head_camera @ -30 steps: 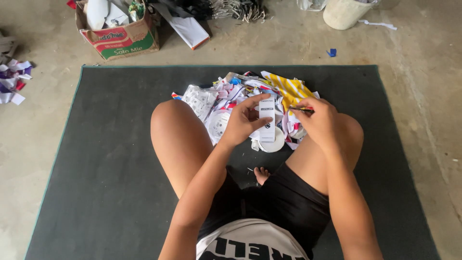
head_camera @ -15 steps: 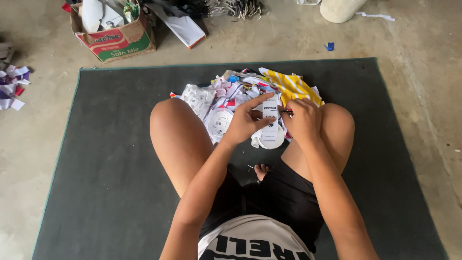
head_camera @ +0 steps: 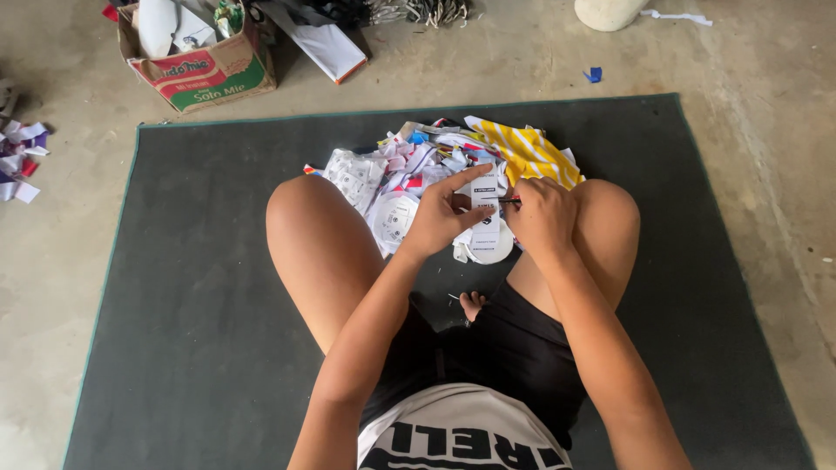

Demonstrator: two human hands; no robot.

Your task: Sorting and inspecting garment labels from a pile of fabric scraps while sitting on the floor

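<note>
Near the mat's [head_camera: 174, 348] far edge, a white label strip [head_camera: 484, 190] is pinched by the left hand [head_camera: 440, 222] and worked with a thin tool [head_camera: 509, 201] gripped in the closed right hand [head_camera: 542, 218], beside a large scrap pile [head_camera: 392, 174] seemingly unsorted.

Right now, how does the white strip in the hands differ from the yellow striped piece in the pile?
The white paper strip is narrow, plain white with small dark print, and pinched upright by the left hand, with the right hand at its edge. The yellow striped piece is wider, yellow with white stripes, and lies untouched on the scrap pile. Both sit over the dark mat.

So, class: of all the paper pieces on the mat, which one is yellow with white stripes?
The yellow striped piece at the pile's far right, just beyond the right hand; the rest are mostly white.
</note>
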